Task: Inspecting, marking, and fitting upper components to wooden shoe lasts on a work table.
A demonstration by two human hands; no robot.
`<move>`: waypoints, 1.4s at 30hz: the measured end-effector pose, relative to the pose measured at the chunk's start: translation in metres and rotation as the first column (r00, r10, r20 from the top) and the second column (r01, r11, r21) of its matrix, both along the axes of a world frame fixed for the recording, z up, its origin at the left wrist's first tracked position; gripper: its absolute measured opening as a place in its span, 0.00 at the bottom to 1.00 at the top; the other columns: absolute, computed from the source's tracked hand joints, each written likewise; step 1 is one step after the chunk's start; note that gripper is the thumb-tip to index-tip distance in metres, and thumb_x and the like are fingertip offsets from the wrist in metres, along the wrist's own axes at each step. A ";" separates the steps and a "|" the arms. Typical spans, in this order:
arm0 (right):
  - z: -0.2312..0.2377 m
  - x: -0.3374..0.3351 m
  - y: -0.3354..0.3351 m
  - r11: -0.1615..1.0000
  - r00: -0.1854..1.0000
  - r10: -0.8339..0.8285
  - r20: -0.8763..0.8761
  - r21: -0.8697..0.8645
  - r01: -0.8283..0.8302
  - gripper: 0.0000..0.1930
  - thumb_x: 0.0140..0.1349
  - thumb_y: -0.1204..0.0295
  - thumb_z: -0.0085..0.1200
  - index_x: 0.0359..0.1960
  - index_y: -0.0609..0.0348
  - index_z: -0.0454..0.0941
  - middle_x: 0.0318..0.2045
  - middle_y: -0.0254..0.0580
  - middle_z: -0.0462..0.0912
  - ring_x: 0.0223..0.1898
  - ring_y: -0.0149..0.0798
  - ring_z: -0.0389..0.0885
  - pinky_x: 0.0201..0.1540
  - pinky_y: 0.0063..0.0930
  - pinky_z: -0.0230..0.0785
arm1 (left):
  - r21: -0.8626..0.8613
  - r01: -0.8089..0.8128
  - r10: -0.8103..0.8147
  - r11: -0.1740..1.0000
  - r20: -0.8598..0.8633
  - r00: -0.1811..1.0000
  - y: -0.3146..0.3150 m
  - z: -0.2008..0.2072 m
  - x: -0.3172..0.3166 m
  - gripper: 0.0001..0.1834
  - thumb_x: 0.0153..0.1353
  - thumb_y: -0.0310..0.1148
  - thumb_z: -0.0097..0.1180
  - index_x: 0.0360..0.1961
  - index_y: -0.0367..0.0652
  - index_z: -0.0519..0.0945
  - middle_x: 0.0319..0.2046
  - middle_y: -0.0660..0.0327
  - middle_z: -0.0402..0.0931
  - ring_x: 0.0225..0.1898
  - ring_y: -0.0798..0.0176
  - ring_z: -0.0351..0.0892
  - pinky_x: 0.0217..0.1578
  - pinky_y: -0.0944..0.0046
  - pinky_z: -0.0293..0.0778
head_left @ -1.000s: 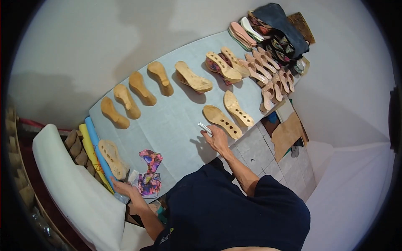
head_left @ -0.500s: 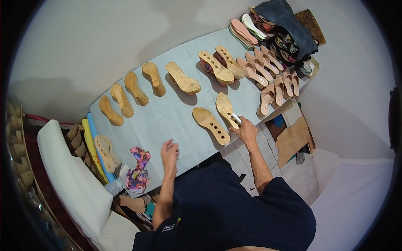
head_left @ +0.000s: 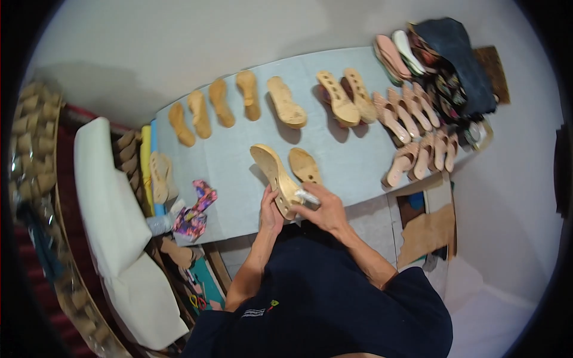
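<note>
A wooden shoe sole with a row of holes is tilted up off the table in front of me. My left hand grips its near end from the left side. My right hand is closed around a small whitish cylindrical object, too blurred to name exactly, held against the sole's right edge. A matching wooden sole lies on the table just beyond my right hand, its near part hidden by that hand.
Several wooden shoe lasts stand along the table's far side. Soles with patterned straps and finished pink mules are at the right. Flower-patterned fabric pieces lie at the near left, beside a white roll.
A holed sole has been lifted off the table, and my left hand, free before, now grips it. My right hand has come inward with the whitish object. The view has shifted too.
</note>
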State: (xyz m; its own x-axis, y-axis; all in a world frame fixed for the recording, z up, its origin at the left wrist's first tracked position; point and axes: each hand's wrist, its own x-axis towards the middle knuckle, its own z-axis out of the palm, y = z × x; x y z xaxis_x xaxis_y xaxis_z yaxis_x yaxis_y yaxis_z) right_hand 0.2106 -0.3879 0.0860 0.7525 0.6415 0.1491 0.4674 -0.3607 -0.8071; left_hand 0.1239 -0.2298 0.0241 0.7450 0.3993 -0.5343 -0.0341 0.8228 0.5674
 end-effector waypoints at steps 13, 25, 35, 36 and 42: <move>-0.156 0.102 -0.071 0.829 0.930 -0.231 0.285 -0.443 0.341 0.23 0.69 0.74 0.53 0.66 0.56 0.74 0.46 0.51 0.76 0.44 0.53 0.77 0.49 0.47 0.73 | -0.367 0.297 -0.048 0.882 0.555 0.830 0.052 -0.030 -0.082 0.46 0.66 0.60 0.38 0.68 0.27 0.69 0.33 0.42 0.83 0.24 0.45 0.84 0.23 0.54 0.84; -0.045 0.017 0.017 0.850 0.975 -0.199 -0.094 -0.512 0.125 0.36 0.53 0.50 0.71 0.62 0.53 0.75 0.56 0.52 0.73 0.55 0.56 0.77 0.54 0.50 0.75 | -0.368 0.229 -0.009 0.901 0.512 0.859 0.059 -0.034 -0.104 0.41 0.66 0.54 0.42 0.64 0.23 0.72 0.25 0.43 0.82 0.19 0.47 0.82 0.19 0.54 0.83; -0.034 0.035 0.001 0.929 0.313 0.328 -0.891 0.365 0.065 0.38 0.56 0.61 0.53 0.70 0.61 0.63 0.58 0.63 0.77 0.52 0.56 0.83 0.51 0.53 0.79 | -0.302 0.270 -0.090 0.914 0.500 0.861 0.073 -0.047 -0.116 0.44 0.67 0.60 0.37 0.71 0.31 0.67 0.31 0.46 0.81 0.24 0.49 0.80 0.23 0.54 0.80; -0.020 0.029 0.005 0.855 0.085 0.493 -0.866 0.500 0.136 0.40 0.55 0.60 0.51 0.71 0.64 0.61 0.59 0.66 0.76 0.50 0.58 0.84 0.52 0.53 0.79 | -0.283 0.285 -0.096 0.916 0.535 0.840 0.072 -0.038 -0.117 0.45 0.67 0.61 0.38 0.71 0.32 0.68 0.30 0.47 0.80 0.23 0.49 0.79 0.22 0.54 0.79; -0.006 -0.001 0.022 0.771 -0.014 0.626 -0.779 0.616 0.163 0.41 0.47 0.57 0.54 0.60 0.81 0.71 0.47 0.68 0.84 0.41 0.57 0.88 0.43 0.40 0.84 | -0.171 0.394 -0.186 0.903 0.670 0.719 0.074 -0.015 -0.103 0.45 0.67 0.65 0.42 0.66 0.32 0.72 0.26 0.48 0.78 0.21 0.50 0.78 0.19 0.55 0.78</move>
State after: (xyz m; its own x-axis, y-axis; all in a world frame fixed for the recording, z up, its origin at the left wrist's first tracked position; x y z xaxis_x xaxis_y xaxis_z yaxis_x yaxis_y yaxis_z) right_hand 0.2099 -0.3661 0.0798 0.2410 0.9480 -0.2080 -0.8615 0.1103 -0.4956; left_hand 0.0211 -0.1553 0.0094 0.9989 0.0154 0.0444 -0.0258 0.9689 0.2461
